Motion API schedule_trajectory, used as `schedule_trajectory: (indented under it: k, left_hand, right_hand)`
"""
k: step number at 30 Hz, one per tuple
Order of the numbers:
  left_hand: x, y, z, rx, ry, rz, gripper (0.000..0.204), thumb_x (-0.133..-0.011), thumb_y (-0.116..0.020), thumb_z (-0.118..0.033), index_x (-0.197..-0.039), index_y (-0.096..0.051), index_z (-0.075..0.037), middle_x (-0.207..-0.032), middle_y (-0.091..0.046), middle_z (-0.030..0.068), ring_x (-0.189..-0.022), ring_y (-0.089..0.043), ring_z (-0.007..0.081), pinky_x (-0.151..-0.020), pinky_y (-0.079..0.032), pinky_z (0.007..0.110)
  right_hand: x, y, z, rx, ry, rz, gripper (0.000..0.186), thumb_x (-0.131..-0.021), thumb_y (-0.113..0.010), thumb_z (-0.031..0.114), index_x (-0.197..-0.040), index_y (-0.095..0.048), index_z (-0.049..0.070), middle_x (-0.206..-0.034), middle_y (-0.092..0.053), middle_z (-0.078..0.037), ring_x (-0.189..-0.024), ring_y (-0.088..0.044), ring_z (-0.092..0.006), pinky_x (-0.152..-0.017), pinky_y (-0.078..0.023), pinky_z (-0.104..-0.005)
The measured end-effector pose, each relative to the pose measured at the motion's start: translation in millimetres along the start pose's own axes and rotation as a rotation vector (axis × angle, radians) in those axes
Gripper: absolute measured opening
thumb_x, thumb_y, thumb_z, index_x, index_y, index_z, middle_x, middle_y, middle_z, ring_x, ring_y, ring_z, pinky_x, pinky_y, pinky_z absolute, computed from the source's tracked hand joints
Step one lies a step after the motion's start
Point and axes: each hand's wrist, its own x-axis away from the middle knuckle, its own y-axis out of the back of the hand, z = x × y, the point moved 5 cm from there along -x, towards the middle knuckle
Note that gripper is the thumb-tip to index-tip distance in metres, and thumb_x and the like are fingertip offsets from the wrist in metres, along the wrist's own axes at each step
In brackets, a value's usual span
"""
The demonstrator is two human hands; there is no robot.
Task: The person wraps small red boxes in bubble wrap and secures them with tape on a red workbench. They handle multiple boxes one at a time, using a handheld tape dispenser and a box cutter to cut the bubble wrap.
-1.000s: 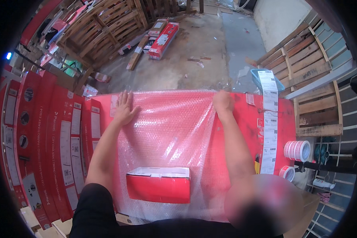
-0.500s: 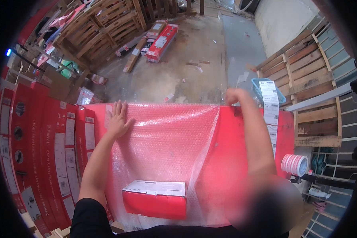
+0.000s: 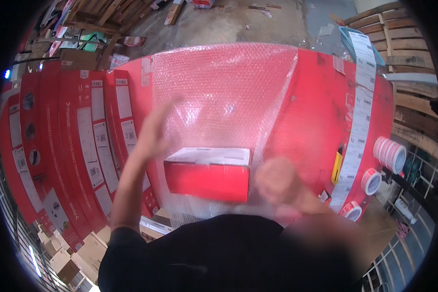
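A small red box (image 3: 207, 182) with a white top stands on a sheet of clear bubble wrap (image 3: 224, 82), near my body. The wrap lies spread over a large red work surface (image 3: 311, 117). My left hand (image 3: 155, 131), blurred by motion, hovers by the box's far left corner with its fingers stretched out and holds nothing I can see. Beside the box's right end is my right hand (image 3: 277, 180), its fingers smeared by motion. I cannot tell whether it touches the box or the wrap.
Tall red cartons (image 3: 78, 160) line the left side. On the right lie a long strip of white labels (image 3: 362, 102), a yellow box cutter (image 3: 337, 167) and several tape rolls (image 3: 389, 155). A blue basket (image 3: 347, 44) and wooden pallets (image 3: 409, 58) stand beyond.
Both hands have come back from the far edge toward the box, the left off the bubble wrap. The view has tilted down, showing more of the near side.
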Motion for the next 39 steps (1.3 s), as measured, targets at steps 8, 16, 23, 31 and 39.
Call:
schedule_trajectory:
  k: [8,16,23,31,39]
  left_hand:
    - [156.3,-79.3,-79.7,-0.71,-0.095,0.139,0.13,-0.077,-0.083,-0.075,-0.171,-0.026,-0.005,-0.173,-0.033,0.0234,-0.163,-0.028,0.0423,-0.134,-0.015,0.061]
    - [414.6,-169.7,18.0,-0.646,0.3,0.124,0.121,-0.083,-0.088,-0.046,-0.174,-0.018,-0.008,-0.179,-0.017,0.0231,-0.166,-0.017,0.0425,-0.132,-0.019,0.063]
    - [497.5,-169.3,89.9,-0.689,0.269,0.056,0.098,-0.089,-0.083,-0.03,-0.171,-0.031,-0.017,-0.178,-0.028,0.0143,-0.165,-0.025,0.0356,-0.13,-0.025,0.061]
    - [489.8,-165.4,71.8,-0.723,0.197,-0.207,0.058,-0.087,-0.08,-0.02,-0.141,-0.06,-0.014,-0.151,-0.057,0.0082,-0.144,-0.051,0.0325,-0.117,-0.043,0.053]
    - [476.1,-155.6,59.1,-0.707,0.147,-0.22,0.039,-0.086,-0.08,-0.02,-0.121,-0.068,-0.011,-0.125,-0.066,0.0115,-0.121,-0.061,0.0355,-0.102,-0.049,0.053]
  right_hand:
    - [155.7,-91.9,99.4,0.193,-0.478,0.367,0.064,-0.083,-0.083,0.031,-0.137,-0.061,0.006,-0.138,-0.059,-0.012,-0.131,-0.056,-0.0319,-0.11,-0.047,-0.0485]
    - [255.4,-133.3,143.0,0.452,-0.448,0.193,0.075,-0.086,-0.078,0.028,-0.152,-0.054,0.005,-0.154,-0.052,-0.016,-0.147,-0.046,-0.0346,-0.12,-0.038,-0.0533]
    - [281.6,-144.2,157.5,0.6,-0.443,0.104,0.062,-0.087,-0.078,0.021,-0.145,-0.06,0.007,-0.147,-0.058,-0.016,-0.141,-0.05,-0.0361,-0.119,-0.041,-0.0514]
    - [257.9,-144.6,162.0,0.645,-0.445,0.083,0.039,-0.08,-0.086,0.023,-0.112,-0.068,0.009,-0.111,-0.063,-0.011,-0.109,-0.064,-0.0313,-0.096,-0.05,-0.0465]
    - [256.5,-142.5,160.3,0.611,-0.403,-0.045,0.038,-0.074,-0.087,0.019,-0.104,-0.067,0.009,-0.111,-0.061,-0.012,-0.109,-0.062,-0.0345,-0.093,-0.049,-0.0485]
